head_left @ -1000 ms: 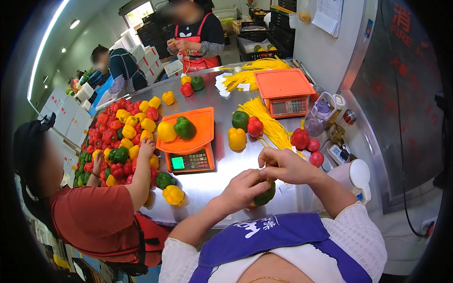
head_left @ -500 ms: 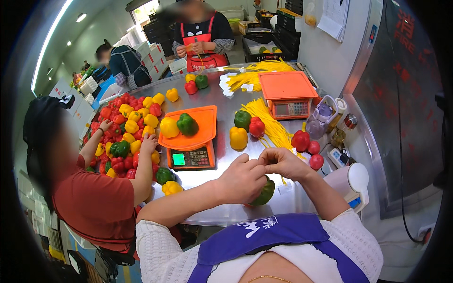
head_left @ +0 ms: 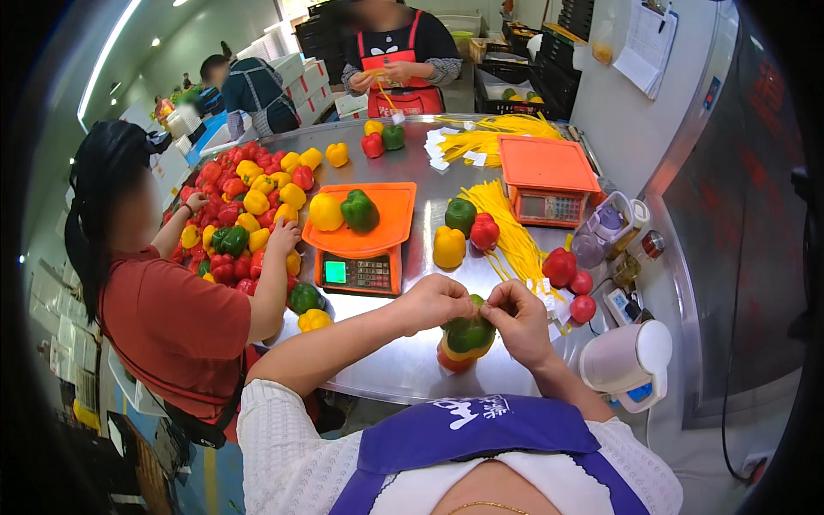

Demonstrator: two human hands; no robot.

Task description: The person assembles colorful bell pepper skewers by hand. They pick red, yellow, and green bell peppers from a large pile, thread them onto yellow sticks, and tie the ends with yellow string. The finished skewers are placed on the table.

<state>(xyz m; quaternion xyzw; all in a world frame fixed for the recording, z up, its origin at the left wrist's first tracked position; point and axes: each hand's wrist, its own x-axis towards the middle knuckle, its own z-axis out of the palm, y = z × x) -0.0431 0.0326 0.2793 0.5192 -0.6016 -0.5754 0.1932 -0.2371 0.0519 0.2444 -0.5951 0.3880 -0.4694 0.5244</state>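
My left hand (head_left: pixel 436 302) and my right hand (head_left: pixel 518 319) meet over a small bundle of bell peppers (head_left: pixel 466 341), a green one on top of yellow and red ones, resting on the steel table (head_left: pixel 403 369) near its front edge. Both hands have their fingers pinched at the top of the bundle. Whether something thin is held between the fingers cannot be made out. Behind the bundle stands an orange scale (head_left: pixel 360 236) with a yellow and a green pepper on its tray. A heap of yellow ties (head_left: pixel 511 227) lies to the right.
A person in a red shirt (head_left: pixel 172 318) at my left reaches into a pile of mixed peppers (head_left: pixel 245 215). A second orange scale (head_left: pixel 549 176), loose peppers (head_left: pixel 463 232), red peppers (head_left: pixel 571 279), a white dispenser (head_left: pixel 627 360). Two more persons work at the far end.
My hands have come together from a raised spread and settled on the pepper bundle at the table's front. The view has tilted and the person at my left has drawn closer.
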